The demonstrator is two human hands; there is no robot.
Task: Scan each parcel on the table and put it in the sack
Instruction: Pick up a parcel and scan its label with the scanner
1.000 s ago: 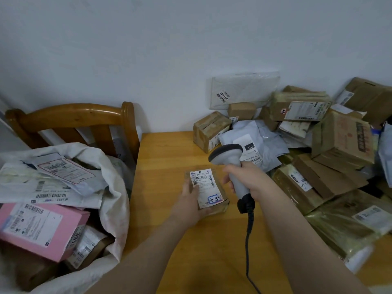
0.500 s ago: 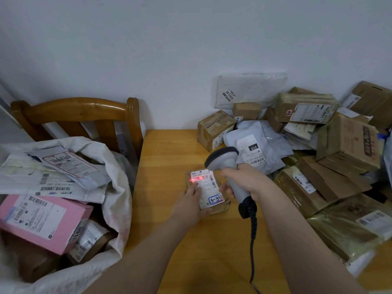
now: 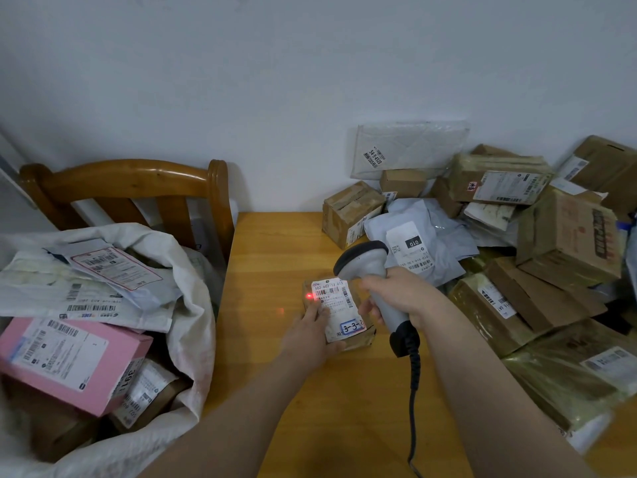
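A small brown parcel (image 3: 344,312) with a white label marked "3-3-" lies on the wooden table (image 3: 269,257). My left hand (image 3: 310,334) holds its near left corner, fingers on the label. My right hand (image 3: 400,298) grips a grey barcode scanner (image 3: 365,262), whose head hangs just above the parcel's far right corner. A red scan light falls on the label's left edge and a fainter red spot on the table beside it. The white sack (image 3: 193,326) stands open at the left, holding a pink box (image 3: 69,360) and several labelled bags.
A heap of brown boxes (image 3: 568,236) and grey mailer bags (image 3: 424,243) covers the table's right side up to the wall. A wooden chair back (image 3: 138,181) stands behind the sack. The scanner's black cable (image 3: 413,391) hangs down toward the table's near edge.
The scanner's red light came on over the label and has slid to the label's left edge and onto the table. Both hands stay on parcel and scanner.
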